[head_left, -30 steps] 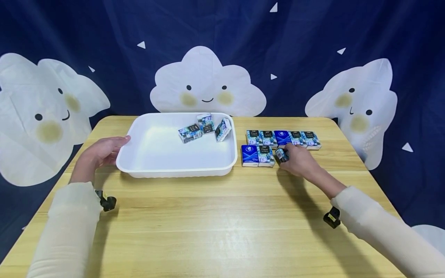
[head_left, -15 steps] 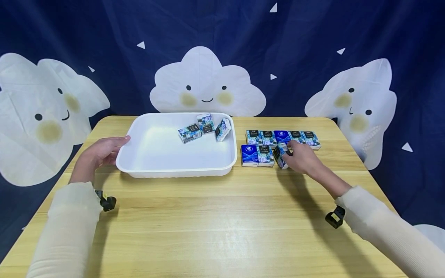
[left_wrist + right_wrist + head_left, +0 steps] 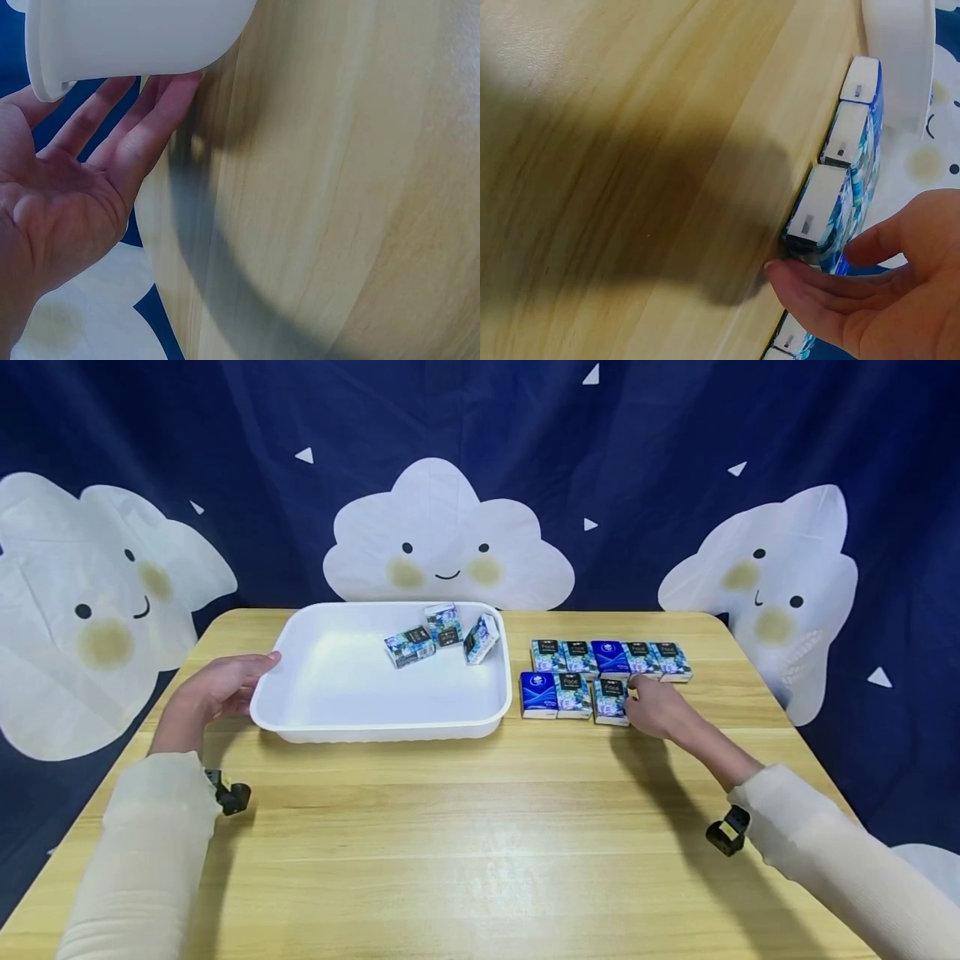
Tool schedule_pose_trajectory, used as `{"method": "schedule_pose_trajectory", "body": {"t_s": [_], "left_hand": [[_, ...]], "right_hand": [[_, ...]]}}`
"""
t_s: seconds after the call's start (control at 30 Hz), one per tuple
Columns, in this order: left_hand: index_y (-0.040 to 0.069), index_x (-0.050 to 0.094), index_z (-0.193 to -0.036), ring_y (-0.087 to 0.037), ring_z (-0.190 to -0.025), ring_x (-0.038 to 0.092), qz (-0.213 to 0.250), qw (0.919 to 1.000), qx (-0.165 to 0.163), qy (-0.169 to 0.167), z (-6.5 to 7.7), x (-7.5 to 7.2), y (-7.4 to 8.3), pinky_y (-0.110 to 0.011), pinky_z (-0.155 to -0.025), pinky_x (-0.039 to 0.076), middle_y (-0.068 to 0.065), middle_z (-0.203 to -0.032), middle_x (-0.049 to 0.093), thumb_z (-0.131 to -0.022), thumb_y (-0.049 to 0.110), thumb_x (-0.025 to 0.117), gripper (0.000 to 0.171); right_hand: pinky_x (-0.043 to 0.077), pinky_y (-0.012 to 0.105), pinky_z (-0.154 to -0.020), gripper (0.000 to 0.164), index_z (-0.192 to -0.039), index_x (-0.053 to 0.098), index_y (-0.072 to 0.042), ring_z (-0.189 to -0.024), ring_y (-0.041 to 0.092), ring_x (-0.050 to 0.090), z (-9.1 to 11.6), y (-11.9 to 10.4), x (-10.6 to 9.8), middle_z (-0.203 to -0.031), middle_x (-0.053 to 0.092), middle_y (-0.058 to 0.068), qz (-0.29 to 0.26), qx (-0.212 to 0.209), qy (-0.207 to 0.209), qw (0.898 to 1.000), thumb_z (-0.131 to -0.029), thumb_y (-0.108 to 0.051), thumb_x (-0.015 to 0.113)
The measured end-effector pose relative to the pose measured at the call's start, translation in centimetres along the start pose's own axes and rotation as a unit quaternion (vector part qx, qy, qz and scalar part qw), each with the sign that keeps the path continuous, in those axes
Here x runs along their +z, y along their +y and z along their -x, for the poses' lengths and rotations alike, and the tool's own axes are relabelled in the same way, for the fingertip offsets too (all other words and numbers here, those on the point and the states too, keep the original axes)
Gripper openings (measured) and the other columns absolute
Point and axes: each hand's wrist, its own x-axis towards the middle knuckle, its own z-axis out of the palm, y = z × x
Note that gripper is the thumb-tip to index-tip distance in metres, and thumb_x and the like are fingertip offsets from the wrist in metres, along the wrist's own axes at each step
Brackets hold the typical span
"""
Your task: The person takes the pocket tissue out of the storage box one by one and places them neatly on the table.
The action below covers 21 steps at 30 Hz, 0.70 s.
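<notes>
My left hand [image 3: 228, 683] holds the left rim of a white plastic tray [image 3: 382, 727], thumb at the rim. In the left wrist view, the other fingers [image 3: 154, 124] reach under the tray's side. My right hand [image 3: 658, 708] is at the right side of a floral tissue pack [image 3: 611, 702], which lies flat at the end of the front row. In the right wrist view, the thumb and fingers are spread apart at this pack's near edge. To its left lie another floral tissue pack [image 3: 573, 695] and a blue tissue pack [image 3: 539, 695], side by side.
Behind the front row is a row of several tissue packs [image 3: 547, 657], one of them blue. Inside the tray, three floral packs [image 3: 410, 647] lie at its far right. A dark blue curtain [image 3: 630, 460] with clouds hangs behind the wooden table [image 3: 390, 843].
The right hand has turned the floral tissue pack from tilted to flat, face up, at the front row's right end. It has shifted slightly right. The left hand and tray stay in place.
</notes>
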Motion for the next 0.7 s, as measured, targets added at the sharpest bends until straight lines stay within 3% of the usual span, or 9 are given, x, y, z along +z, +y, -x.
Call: {"method": "schedule_pose_trajectory", "body": {"t_s": [0.33,0.53,0.7], "left_hand": [[0.007,0.014,-0.163,-0.009,-0.100,0.062,0.004,1.0000,-0.006,-0.002,-0.07,-0.10,0.19,-0.027,-0.084,0.057,-0.023,-0.154,0.039,-0.098,0.068,0.043,0.093],[0.007,0.017,-0.162,-0.007,-0.096,0.064,0.002,1.0000,-0.005,0.002,0.05,-0.05,0.57,-0.027,-0.084,0.057,-0.013,-0.140,0.052,-0.097,0.067,0.046,0.094],[0.006,0.013,-0.163,-0.006,-0.094,0.064,0.003,1.0000,-0.005,-0.002,0.05,-0.03,0.82,-0.028,-0.083,0.057,-0.016,-0.143,0.049,-0.101,0.063,0.044,0.090]], "right_hand": [[0.054,0.049,-0.078,0.062,-0.144,0.040,0.014,-0.095,0.037,0.068,-0.22,0.14,0.49,-0.111,0.068,0.029,-0.007,-0.013,0.035,0.999,-0.102,-0.028,0.057],[0.054,0.046,-0.075,0.059,-0.143,0.042,0.014,-0.090,0.033,0.068,-0.29,0.09,0.83,-0.106,0.070,0.027,-0.005,-0.008,0.045,0.999,-0.101,-0.025,0.058],[0.054,0.046,-0.075,0.060,-0.143,0.042,0.014,-0.090,0.034,0.069,-0.36,0.04,0.93,-0.108,0.070,0.028,-0.006,-0.008,0.045,0.999,-0.100,-0.025,0.058]]}}
